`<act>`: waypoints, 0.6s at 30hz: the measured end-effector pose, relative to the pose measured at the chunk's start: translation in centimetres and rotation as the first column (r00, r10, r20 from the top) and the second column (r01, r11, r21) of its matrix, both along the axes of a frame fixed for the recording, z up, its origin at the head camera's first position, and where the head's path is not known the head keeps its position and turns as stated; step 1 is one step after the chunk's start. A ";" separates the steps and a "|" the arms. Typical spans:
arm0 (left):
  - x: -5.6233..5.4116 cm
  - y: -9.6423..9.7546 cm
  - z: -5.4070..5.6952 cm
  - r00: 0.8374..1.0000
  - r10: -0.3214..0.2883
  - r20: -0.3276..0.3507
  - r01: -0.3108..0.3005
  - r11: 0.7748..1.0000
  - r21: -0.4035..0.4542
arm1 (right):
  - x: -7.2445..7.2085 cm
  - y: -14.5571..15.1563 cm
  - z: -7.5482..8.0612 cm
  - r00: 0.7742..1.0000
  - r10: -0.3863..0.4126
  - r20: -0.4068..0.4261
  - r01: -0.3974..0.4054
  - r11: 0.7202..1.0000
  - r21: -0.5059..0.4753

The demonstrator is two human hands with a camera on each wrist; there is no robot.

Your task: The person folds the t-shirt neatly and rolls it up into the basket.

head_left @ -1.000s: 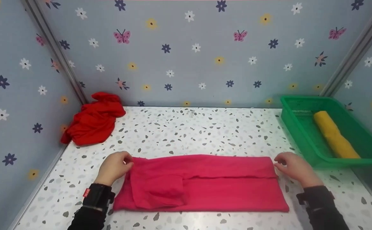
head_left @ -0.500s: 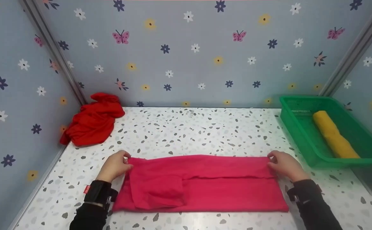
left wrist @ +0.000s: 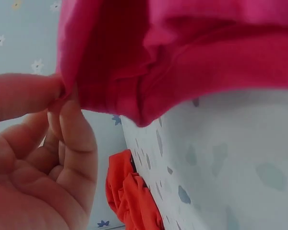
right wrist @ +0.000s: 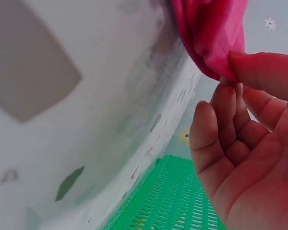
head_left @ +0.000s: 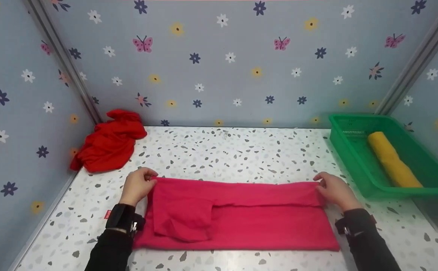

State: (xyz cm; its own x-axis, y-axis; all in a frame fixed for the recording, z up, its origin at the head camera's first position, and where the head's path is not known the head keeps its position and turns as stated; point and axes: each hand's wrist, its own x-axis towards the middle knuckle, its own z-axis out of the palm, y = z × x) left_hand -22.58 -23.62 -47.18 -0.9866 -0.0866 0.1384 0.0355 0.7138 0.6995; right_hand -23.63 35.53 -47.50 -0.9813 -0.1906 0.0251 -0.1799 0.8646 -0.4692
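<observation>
A pink garment (head_left: 264,222), folded into a long strip, lies across the front of the table, with a folded-over flap on its left part. At its far left corner my left hand (head_left: 138,187) pinches the cloth between thumb and fingers; the left wrist view shows that corner of the pink garment (left wrist: 134,91) lifted. My right hand (head_left: 337,191) pinches the far right corner, and in the right wrist view the pink garment (right wrist: 216,38) hangs from thumb and fingertips. The far edge is raised a little between both hands.
A crumpled red cloth (head_left: 109,145) lies at the back left against the wall. On the right stands a green basket (head_left: 348,162) holding a rolled yellow cloth (head_left: 393,160). Flower-patterned walls (head_left: 226,41) border the speckled table (head_left: 234,154) on three sides.
My right hand has moved left onto the garment's far right corner and taken hold of it. The left hand has risen slightly, lifting the far left corner and shifting the flap.
</observation>
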 end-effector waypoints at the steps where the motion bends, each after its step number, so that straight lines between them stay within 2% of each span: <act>1: -0.2 0.1 -0.1 1.000 0.014 -0.008 -0.014 1.000 -0.001 | -0.2 0.0 0.0 1.000 -0.008 -0.003 0.008 1.000 -0.004; 11: -2.2 0.9 -1.1 0.989 0.136 -0.053 -0.136 0.991 0.013 | -1.6 -0.1 -0.1 0.996 -0.058 -0.072 0.055 0.998 -0.034; 18: -3.2 1.3 -1.3 0.981 0.190 -0.039 -0.188 0.981 0.045 | -2.9 -0.6 -0.5 0.986 -0.116 -0.123 0.112 0.993 -0.043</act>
State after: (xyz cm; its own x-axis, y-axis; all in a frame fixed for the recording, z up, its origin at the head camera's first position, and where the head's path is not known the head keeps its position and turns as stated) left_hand -25.78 -22.36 -48.52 -0.9452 -0.2773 0.1723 -0.0671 0.6814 0.7288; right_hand -26.49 34.92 -47.97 -0.9853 -0.0745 0.1540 -0.1405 0.8657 -0.4804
